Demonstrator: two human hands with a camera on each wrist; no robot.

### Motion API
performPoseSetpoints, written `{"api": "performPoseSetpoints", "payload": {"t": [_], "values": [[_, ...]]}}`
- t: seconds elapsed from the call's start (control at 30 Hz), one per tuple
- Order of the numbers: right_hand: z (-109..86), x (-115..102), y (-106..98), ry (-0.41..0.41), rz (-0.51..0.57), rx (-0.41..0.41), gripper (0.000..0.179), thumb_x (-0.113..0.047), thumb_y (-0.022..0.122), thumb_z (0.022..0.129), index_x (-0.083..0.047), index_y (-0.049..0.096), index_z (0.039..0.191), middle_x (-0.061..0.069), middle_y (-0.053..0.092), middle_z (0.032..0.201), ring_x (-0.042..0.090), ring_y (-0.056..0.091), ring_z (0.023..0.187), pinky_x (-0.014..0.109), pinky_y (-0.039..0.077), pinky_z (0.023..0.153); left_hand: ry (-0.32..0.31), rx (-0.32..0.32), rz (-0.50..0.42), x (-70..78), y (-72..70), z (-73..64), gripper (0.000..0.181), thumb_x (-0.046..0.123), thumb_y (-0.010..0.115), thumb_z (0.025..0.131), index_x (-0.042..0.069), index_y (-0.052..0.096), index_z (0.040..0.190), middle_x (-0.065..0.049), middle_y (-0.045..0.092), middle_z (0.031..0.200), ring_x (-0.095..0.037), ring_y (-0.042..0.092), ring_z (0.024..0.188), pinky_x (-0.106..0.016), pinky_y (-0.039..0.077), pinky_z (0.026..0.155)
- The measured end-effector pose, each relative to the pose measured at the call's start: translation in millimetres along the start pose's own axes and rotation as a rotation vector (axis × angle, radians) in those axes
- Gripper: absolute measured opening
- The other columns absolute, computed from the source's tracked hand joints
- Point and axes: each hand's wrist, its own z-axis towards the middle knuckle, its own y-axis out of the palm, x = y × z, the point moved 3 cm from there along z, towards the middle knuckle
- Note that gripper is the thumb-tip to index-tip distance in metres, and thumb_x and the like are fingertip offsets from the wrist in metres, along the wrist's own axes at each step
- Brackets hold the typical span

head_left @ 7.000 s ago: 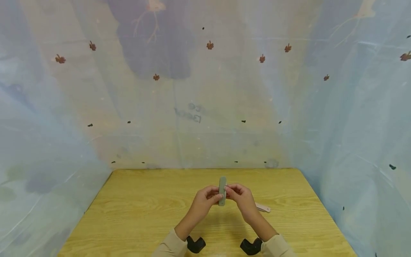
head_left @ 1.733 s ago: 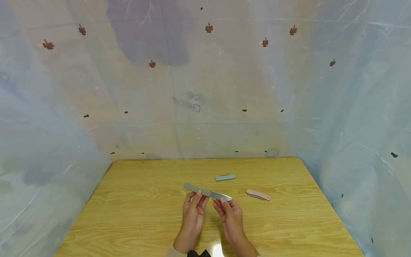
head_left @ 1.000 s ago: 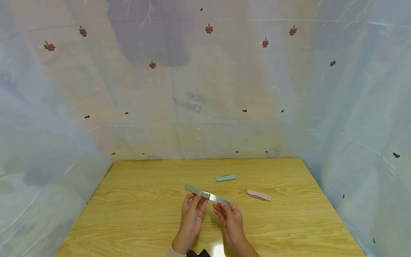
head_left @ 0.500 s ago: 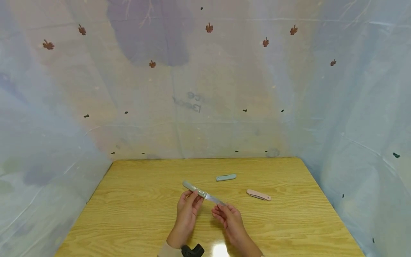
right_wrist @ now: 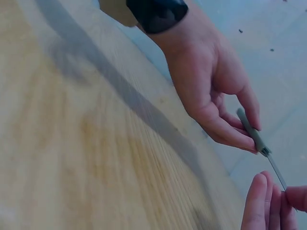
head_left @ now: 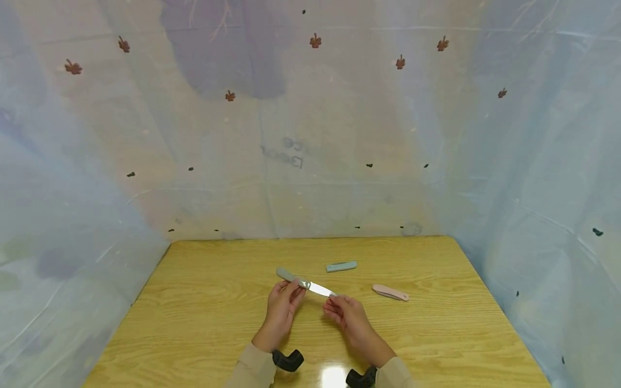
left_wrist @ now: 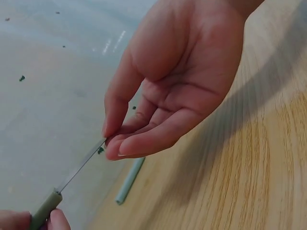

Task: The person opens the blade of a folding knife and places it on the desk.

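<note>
Knife [head_left: 305, 284], unfolded, is held in the air above the bench [head_left: 204, 302]. The left grip [head_left: 278, 312] pinches its green handle [head_left: 284, 274] near the pivot, while the right grip [head_left: 352, 318] pinches the blade [head_left: 320, 290] at its tip. Beyond lies a blue folding knife [head_left: 342, 267], with a pink folding knife [head_left: 390, 292] to its right.
</note>
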Motion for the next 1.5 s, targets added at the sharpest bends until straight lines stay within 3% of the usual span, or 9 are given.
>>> {"api": "performPoseSetpoints", "payload": {"t": [0.23, 0.43, 0.57, 0.73, 0.9, 1.13, 1.5], "values": [[22.0, -4.7, -2.7, -0.016, -0.003, 0.008, 0.027, -0.007, 0.048, 0.097, 0.016, 0.048, 0.111, 0.014, 0.063, 0.095, 0.021, 0.065, 0.091, 0.032, 0.049, 0.086, -0.048, 0.024, 0.024, -2.7, -6.2, 10.8, 0.03, 0.01, 0.057, 0.094, -0.006, 0.039, 0.112, -0.014, 0.054, 0.101, -0.021, 0.061, 0.094, -0.035, 0.046, 0.091], [36.6, -4.8, 2.4, 0.013, 0.01, 0.076, 0.033, -0.007, 0.044, 0.098, 0.02, 0.044, 0.119, 0.016, 0.061, 0.098, 0.022, 0.064, 0.093, 0.033, 0.049, 0.087, -0.103, 0.037, 0.08, 2.3, -8.7, 12.6, 0.039, 0.01, 0.048, 0.098, -0.013, 0.036, 0.127, -0.028, 0.046, 0.117, -0.038, 0.05, 0.113, -0.041, 0.04, 0.098], [43.8, -3.9, 13.1, 0.045, 0.007, 0.117, 0.033, -0.005, 0.044, 0.098, 0.019, 0.044, 0.12, 0.018, 0.061, 0.097, 0.023, 0.064, 0.092, 0.033, 0.05, 0.085, -0.131, 0.078, 0.112, 5.2, -16.7, 14.5, 0.041, 0.01, 0.045, 0.099, -0.014, 0.035, 0.131, -0.032, 0.041, 0.124, -0.04, 0.045, 0.118, -0.041, 0.04, 0.098], [52.4, -4.4, 21.9, 0.048, 0.019, 0.176, 0.033, -0.002, 0.046, 0.096, 0.021, 0.045, 0.119, 0.019, 0.062, 0.093, 0.023, 0.066, 0.087, 0.033, 0.051, 0.081, -0.148, 0.128, 0.15, 7.1, -24.4, 20.3, 0.041, 0.011, 0.049, 0.098, -0.015, 0.039, 0.128, -0.032, 0.046, 0.122, -0.037, 0.051, 0.113, -0.039, 0.043, 0.094], [62.1, -3.8, 27.7, 0.058, 0.026, 0.236, 0.034, 0.0, 0.046, 0.096, 0.021, 0.043, 0.122, 0.026, 0.061, 0.1, 0.025, 0.066, 0.087, 0.033, 0.052, 0.08, -0.139, 0.185, 0.22, 10.2, -29.2, 27.1, 0.038, 0.009, 0.053, 0.096, -0.017, 0.046, 0.122, -0.033, 0.053, 0.115, -0.035, 0.059, 0.103, -0.041, 0.047, 0.089], [73.9, 2.3, 30.7, 0.085, 0.027, 0.358, 0.033, 0.0, 0.048, 0.094, 0.019, 0.046, 0.121, 0.032, 0.059, 0.106, 0.031, 0.065, 0.092, 0.034, 0.052, 0.078, -0.145, 0.194, 0.262, 10.8, -31.3, 37.3, 0.036, 0.008, 0.053, 0.095, -0.019, 0.047, 0.12, -0.033, 0.055, 0.11, -0.035, 0.06, 0.101, -0.041, 0.047, 0.088], [83.4, 1.8, 29.5, 0.133, -0.007, 0.363, 0.033, -0.001, 0.048, 0.094, 0.017, 0.047, 0.121, 0.031, 0.057, 0.112, 0.032, 0.063, 0.096, 0.034, 0.052, 0.078, -0.172, 0.202, 0.299, 9.5, -36.3, 48.5, 0.035, 0.009, 0.055, 0.094, -0.018, 0.05, 0.117, -0.031, 0.059, 0.106, -0.032, 0.063, 0.096, -0.037, 0.05, 0.083]]}}
